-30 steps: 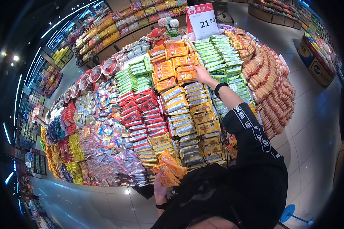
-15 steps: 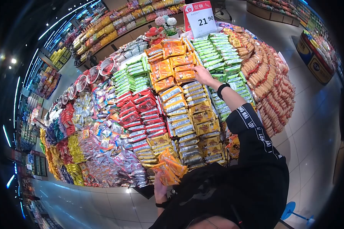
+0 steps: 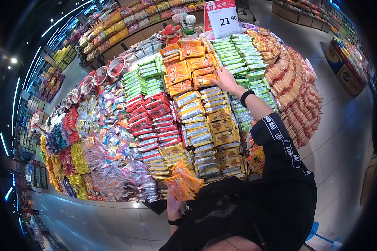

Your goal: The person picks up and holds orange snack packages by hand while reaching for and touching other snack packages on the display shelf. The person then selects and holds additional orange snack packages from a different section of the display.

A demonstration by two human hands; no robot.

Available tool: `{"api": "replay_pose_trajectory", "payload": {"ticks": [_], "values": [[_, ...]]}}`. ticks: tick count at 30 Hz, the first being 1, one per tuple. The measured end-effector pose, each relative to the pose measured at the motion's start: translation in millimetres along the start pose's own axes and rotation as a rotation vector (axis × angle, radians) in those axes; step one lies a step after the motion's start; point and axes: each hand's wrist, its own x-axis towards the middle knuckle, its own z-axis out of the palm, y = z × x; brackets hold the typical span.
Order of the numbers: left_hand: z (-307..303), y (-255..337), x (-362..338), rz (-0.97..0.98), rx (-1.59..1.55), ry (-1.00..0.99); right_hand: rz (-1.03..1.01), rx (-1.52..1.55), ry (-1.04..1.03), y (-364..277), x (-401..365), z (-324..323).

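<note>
My left hand (image 3: 173, 204), low and near my body, is closed on several orange snack packets (image 3: 184, 180) that fan out above it. Out over the display, my right hand (image 3: 227, 81) rests at the right edge of the stacked orange packets (image 3: 204, 80), its fingers stretched out and apart. Those orange packets lie in two columns. Yellow-and-silver packets (image 3: 197, 133) fill the rows nearer to me. Green packets (image 3: 238, 54) flank the orange ones on the right, and red packets (image 3: 148, 119) lie to the left.
A price sign (image 3: 222, 19) stands at the back beside a flowerpot (image 3: 190, 31). Bundled long snacks (image 3: 299, 88) curve around the right side of the round display. Clear tubs (image 3: 100, 75) line its left rim. Tiled floor (image 3: 331, 146) surrounds it, with another stand (image 3: 343, 67) farther right.
My right hand has shifted slightly, its fingers now more spread at the orange stack's edge. My left hand still holds its packets. The view has moved a little.
</note>
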Motion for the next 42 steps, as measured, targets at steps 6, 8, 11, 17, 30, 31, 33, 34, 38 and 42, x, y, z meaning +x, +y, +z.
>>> {"api": "replay_pose_trajectory", "payload": {"ticks": [6, 8, 11, 17, 30, 31, 33, 34, 38, 42], "values": [[-2, -3, 5, -0.020, -0.019, -0.022, 0.015, 0.117, -0.114, 8, -12, 10], [-3, -3, 7, -0.010, -0.016, -0.027, -0.007, 0.188, -0.031, 6, -9, 15], [-1, -2, 6, 0.002, 0.005, -0.038, -0.002, 0.139, -0.019, 5, 0, 20], [5, 1, 5, 0.009, -0.003, -0.067, -0.029, 0.094, -0.013, -1, -6, 11], [44, 15, 5, -0.022, 0.013, 0.097, 0.322, 0.746, 0.040, -15, -5, -1], [41, 18, 17, -0.080, -0.023, 0.087, 0.293, 0.844, -0.018, -35, -18, -12], [58, 30, 25, -0.040, -0.095, -0.077, 0.197, 1.006, -0.146, -77, -55, -42], [46, 24, 39, 0.001, -0.191, -0.019, 0.136, 1.018, -0.182, -97, -74, -51], [83, 49, 52, 0.256, -0.159, -0.045, -0.067, 1.115, -0.394, -140, -152, -58], [89, 53, 71, 0.251, -0.420, -0.505, -0.058, 1.092, -0.569, -169, -218, -59]]}}
